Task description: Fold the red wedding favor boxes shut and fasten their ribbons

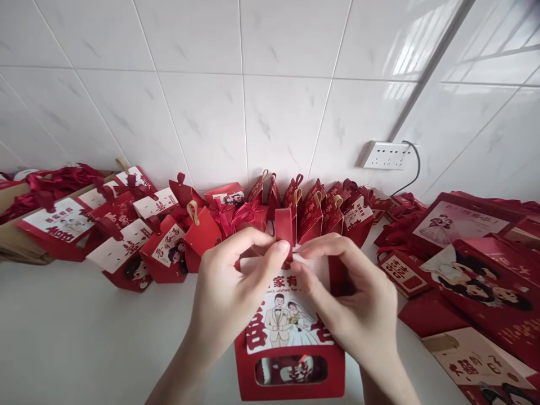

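A red wedding gift box (291, 365) stands upright on the white table in front of me. Its white front flap (280, 329) shows a cartoon bride and groom with red characters, and wrapped items show through the window (291, 371) below. A dark red ribbon loop (284, 225) rises from its top. My left hand (236, 287) is closed, pinching the ribbon's base between thumb and fingers. My right hand (354, 292) is closed too, thumb and fingers on the box's top edge right beside the ribbon. The fingertips partly hide the fastening point.
Several finished-looking red gift boxes (164, 247) stand in rows along the tiled wall. At the left is a brown carton (25, 242) with red ribbons (67, 183). Larger red boxes (485, 298) are piled at the right. A power strip (386, 156) with a cable is on the wall.
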Tool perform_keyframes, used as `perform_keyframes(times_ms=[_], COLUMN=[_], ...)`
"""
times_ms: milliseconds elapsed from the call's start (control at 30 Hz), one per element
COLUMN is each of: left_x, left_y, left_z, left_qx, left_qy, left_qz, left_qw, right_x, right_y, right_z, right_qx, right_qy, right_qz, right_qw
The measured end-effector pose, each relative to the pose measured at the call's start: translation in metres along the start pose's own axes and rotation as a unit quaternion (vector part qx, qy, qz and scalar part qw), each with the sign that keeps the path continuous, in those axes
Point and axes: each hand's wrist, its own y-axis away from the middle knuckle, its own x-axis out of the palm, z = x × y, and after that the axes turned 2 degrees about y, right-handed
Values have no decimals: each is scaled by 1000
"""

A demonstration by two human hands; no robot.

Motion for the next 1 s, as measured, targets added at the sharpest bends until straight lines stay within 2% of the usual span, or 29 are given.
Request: perform_keyframes(times_ms=[200,400,600,800,1000], left_x=[6,5,5,3,2], left_y=[3,4,4,5,4], left_z=[-7,-6,-4,-4,-4], left_qx=[15,27,43,52,49], left_qy=[-25,-14,-20,-11,2], left_qz=[-12,3,4,10,19], left_qw=[1000,1000,999,999,999], right_x=[-3,-4,-8,-6,-4], right_y=[5,5,5,7,7], right_z=[5,8,10,10,7], right_qx=[23,47,51,48,42], right_qy=[43,-12,-10,-5,-16], right_qz=[-18,-15,20,1,16], right_qw=[999,999,998,999,999])
